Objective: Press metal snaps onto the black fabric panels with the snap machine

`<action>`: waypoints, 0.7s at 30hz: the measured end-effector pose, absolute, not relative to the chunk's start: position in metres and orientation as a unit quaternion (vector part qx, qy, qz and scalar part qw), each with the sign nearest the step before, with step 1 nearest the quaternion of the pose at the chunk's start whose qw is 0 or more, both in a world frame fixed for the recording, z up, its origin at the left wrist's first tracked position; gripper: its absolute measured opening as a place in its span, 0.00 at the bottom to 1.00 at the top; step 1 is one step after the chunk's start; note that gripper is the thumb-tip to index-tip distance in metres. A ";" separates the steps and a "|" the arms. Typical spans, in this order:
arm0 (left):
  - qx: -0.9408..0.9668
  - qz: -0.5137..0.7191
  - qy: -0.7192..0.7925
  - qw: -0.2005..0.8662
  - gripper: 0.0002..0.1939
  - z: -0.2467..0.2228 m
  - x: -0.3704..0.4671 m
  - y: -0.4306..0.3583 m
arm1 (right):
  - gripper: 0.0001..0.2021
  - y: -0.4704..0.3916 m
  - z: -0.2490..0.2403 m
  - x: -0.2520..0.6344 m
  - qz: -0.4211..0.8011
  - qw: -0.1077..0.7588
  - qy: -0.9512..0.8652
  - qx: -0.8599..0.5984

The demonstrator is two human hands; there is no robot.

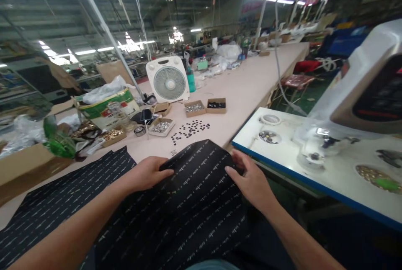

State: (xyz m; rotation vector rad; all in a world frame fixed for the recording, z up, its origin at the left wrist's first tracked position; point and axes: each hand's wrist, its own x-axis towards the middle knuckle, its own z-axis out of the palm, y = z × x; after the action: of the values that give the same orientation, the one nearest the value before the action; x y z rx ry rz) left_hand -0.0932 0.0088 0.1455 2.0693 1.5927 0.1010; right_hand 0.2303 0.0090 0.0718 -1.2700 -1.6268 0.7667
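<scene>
A black fabric piece (201,194) with rows of small white print spreads in front of me, its far edge raised at the table's near side. My left hand (150,173) pinches its left edge between thumb and fingers. On the opposite edge, my right hand (248,173) grips the cloth, thumb on top and fingers partly behind it. Just beyond the fabric, small dark snap pieces (191,129) lie scattered on the pale tabletop. More of the same printed cloth (69,194) lies flat to my left.
Small boxes of metal parts (161,127) and dark parts (216,106) stand ahead, before a white box fan (169,79). A snap-fastening machine (354,94) on a white, blue-edged table (282,153) occupies the right. Cartons (31,165) with plastic bags sit at left.
</scene>
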 end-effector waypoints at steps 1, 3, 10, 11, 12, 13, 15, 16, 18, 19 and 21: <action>0.766 0.045 0.569 0.296 0.18 0.145 -0.086 0.010 | 0.31 0.004 0.083 0.229 0.212 0.462 -0.691 -0.515; 0.763 0.074 0.530 0.361 0.17 0.145 -0.072 0.012 | 0.38 -0.004 0.106 0.218 0.074 0.437 -0.765 -0.466; 0.767 0.129 0.471 0.417 0.15 0.144 -0.048 0.012 | 0.15 0.015 0.108 0.169 0.213 0.205 -0.882 -0.368; 0.764 0.123 0.475 0.420 0.14 0.141 -0.048 0.010 | 0.06 0.019 0.101 0.168 0.244 0.186 -0.872 -0.380; 0.761 0.112 0.478 0.424 0.15 0.137 -0.048 0.008 | 0.04 0.021 0.096 0.167 0.263 0.179 -0.865 -0.389; 0.761 0.099 0.477 0.428 0.17 0.134 -0.049 0.006 | 0.06 0.023 0.093 0.168 0.273 0.180 -0.860 -0.391; 0.766 0.070 0.472 0.430 0.22 0.126 -0.051 0.001 | 0.06 0.024 0.090 0.169 0.280 0.192 -0.861 -0.379; 0.772 0.061 0.474 0.419 0.19 0.122 -0.052 0.000 | 0.05 0.023 0.091 0.170 0.289 0.192 -0.861 -0.371; 0.788 0.058 0.489 0.369 0.10 0.116 -0.053 -0.001 | 0.05 0.022 0.093 0.172 0.315 0.181 -0.858 -0.364; 0.797 0.063 0.495 0.340 0.10 0.113 -0.053 0.000 | 0.05 0.021 0.095 0.173 0.329 0.175 -0.853 -0.364; 0.804 0.080 0.497 0.316 0.11 0.108 -0.053 0.003 | 0.05 0.021 0.098 0.175 0.354 0.174 -0.842 -0.368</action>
State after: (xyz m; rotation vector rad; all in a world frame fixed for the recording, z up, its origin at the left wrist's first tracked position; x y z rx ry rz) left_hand -0.0529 0.0028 0.1080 2.1181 1.3084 0.2107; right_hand 0.1753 0.0208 0.0976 -1.0436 -2.3867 1.0030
